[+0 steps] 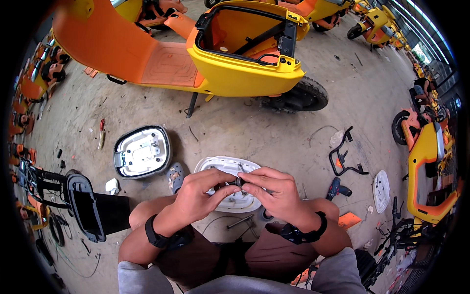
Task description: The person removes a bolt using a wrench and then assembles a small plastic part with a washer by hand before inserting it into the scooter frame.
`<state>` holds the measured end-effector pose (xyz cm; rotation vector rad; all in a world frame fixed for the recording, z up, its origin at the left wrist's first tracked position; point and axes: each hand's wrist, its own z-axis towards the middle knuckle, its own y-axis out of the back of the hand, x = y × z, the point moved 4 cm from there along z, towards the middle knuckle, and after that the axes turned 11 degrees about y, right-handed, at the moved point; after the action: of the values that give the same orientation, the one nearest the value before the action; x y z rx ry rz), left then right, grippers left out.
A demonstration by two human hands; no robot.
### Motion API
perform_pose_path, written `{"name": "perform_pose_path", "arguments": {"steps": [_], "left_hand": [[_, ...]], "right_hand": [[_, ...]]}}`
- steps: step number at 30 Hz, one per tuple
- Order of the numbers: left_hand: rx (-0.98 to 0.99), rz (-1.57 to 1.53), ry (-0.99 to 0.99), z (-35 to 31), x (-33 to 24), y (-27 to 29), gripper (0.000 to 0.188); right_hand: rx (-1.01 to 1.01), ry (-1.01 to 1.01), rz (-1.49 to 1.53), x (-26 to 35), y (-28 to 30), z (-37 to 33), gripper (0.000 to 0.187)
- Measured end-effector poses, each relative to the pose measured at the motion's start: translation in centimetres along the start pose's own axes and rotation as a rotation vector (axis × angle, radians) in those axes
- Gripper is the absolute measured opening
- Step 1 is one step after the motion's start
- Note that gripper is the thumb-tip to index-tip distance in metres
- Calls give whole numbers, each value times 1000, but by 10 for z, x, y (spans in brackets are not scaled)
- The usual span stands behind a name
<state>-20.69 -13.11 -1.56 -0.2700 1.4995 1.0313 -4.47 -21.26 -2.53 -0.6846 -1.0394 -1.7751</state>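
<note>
At the lower centre of the frame, two bent legs in brown shorts [205, 257] flank the work position, and a dark band [157, 235] is fitted on one wrist and a second dark band [304, 234] on the other. Just above them, the left hand [198, 192] and right hand [275, 191] meet at mid-frame; the thumb and forefinger of each are pinched on a small dark part [240, 182], which is positioned between the fingertips, over a white shell [215, 163] lying on the concrete floor [235, 130]. A metal rod [240, 222] lies below the shell. Left of the shell are a grey clog [175, 177] and a white cover with a black rim [142, 153]; a black box [115, 213] occupies the lower left. Right of the hands, a cordless drill [337, 188] lies below a black tubular bracket [341, 160], with a white oval panel [381, 191] farther right. Toward the left, a red-handled tool [102, 128] lies on the floor. Across the upper centre, a yellow and orange scooter body [245, 73] is supported on a stand [191, 105] and a black wheel [306, 95]. At the upper right, another person [422, 90] is positioned near further scooters [379, 27].
</note>
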Motion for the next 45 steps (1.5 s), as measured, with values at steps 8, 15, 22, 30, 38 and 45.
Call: {"name": "perform_pose_path", "arguments": {"steps": [8,15,22,30,38,45], "left_hand": [[71,-94,106,1,3,2,18],[121,-76,121,3,0,0,20],[95,-195,211,-2,6,-5,23],[173,-259,365,2,12,-7,20],[147,-149,330,2,19,-13,23],[254,-54,381,3,32,-31,22]], "right_hand": [[46,19,75,1,2,2,29],[43,-1,100,6,5,4,28],[32,-65,168,-1,1,0,29],[4,-189,165,-10,-2,-4,24],[-156,-297,325,-9,7,-5,24],[-203,-191,157,-11,19,0,22]]}}
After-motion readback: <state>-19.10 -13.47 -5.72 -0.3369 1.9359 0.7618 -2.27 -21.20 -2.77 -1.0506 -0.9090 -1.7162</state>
